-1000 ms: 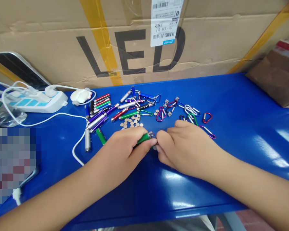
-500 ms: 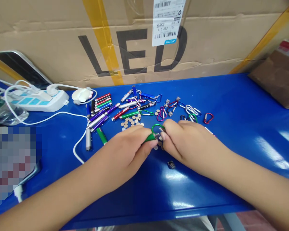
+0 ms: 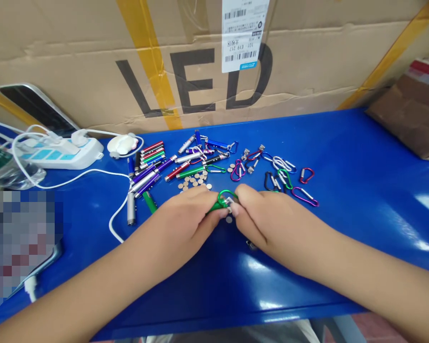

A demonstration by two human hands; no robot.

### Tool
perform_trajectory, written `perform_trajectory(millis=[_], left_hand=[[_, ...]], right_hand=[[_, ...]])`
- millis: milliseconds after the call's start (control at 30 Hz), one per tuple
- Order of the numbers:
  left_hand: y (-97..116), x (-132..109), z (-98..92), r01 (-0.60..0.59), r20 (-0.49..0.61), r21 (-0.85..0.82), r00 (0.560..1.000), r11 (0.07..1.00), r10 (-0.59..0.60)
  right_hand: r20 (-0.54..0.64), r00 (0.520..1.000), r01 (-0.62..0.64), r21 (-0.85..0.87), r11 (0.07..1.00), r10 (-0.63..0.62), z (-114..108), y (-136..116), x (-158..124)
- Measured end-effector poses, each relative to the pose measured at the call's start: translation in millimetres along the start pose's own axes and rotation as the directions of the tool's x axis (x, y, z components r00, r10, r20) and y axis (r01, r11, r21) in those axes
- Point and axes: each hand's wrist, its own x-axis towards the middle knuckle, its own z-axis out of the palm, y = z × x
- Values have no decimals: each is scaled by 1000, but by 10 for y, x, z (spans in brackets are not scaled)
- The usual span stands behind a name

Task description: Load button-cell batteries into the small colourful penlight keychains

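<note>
On the blue desk (image 3: pixel 343 157), my left hand (image 3: pixel 186 219) still pinches the green flashlight (image 3: pixel 214 207); my right hand (image 3: pixel 264 219) now pinches its green carabiner (image 3: pixel 226 195) on, nearer done.

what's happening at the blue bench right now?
A person works bare-handed over a blue table. The left hand grips a small green flashlight, and the right hand pinches its end, where a green carabiner loops up between the fingertips. Behind the hands lie a spread of mini flashlights, a patch of button cells and loose carabiners. A white power strip sits at the far left, a cardboard box marked LED behind.
</note>
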Motion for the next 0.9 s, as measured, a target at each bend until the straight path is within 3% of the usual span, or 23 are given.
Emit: perform_trajectory(millis=[133,333,600,733,800,900], left_hand=[[-34,4,-15,-12,-29,-1,1000,1000,12],[27,-11,-52,-6,-17,-11,1000,1000,6],[23,-2,12,96,-63,1,993,995,-96],[-88,31,-26,89,-56,3,995,996,-89],[-192,58,-95,172,-41,28,984,985,-171],[-385,93,-243,320,-157,98,940,942,-303]], right_hand=[[23,1000,5,25,1000,-6,-8,-27,-14],[-128,990,-48,87,995,59,9,67,12],[-13,998,-60,54,997,60,-3,-3,12],[16,999,-46,167,985,44,0,66,14],[-23,999,-19,250,968,26,-4,132,15],[-144,989,36,328,944,12,-33,234,19]])
